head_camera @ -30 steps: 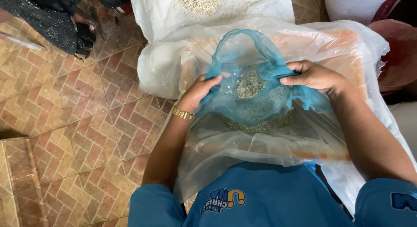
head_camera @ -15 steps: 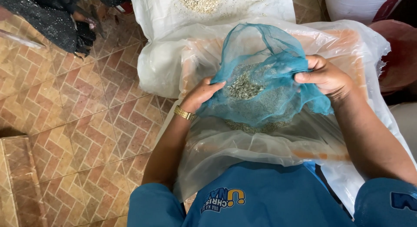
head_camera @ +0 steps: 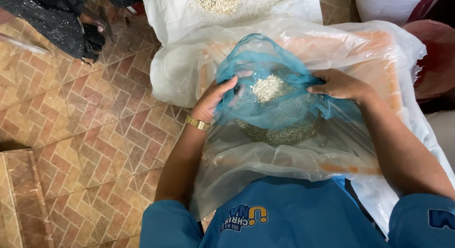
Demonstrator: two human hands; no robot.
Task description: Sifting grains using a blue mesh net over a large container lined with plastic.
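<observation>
A blue mesh cloth (head_camera: pixel 265 63) is stretched between my two hands over a clear plastic sheet (head_camera: pixel 265 158). A small heap of pale grain (head_camera: pixel 268 87) lies in the middle of the mesh. Finer grey-green grain (head_camera: pixel 279 132) has gathered in a mound on the plastic under it. My left hand (head_camera: pixel 213 98), with a gold watch at the wrist, grips the mesh's left side. The mesh's right side is bunched in my right hand (head_camera: pixel 339 84).
A white sack cloth (head_camera: pixel 180 11) with a pile of pale grain (head_camera: pixel 218 0) lies beyond the plastic. Another person in dark clothing (head_camera: pixel 57 25) sits at the top left on the brick-patterned tile floor (head_camera: pixel 95 134). A red tub (head_camera: pixel 436 58) stands at the right.
The mesh has been shaken and lifted. The pale grain has bunched into a tighter heap at its centre, and my left hand has slid up along the mesh edge.
</observation>
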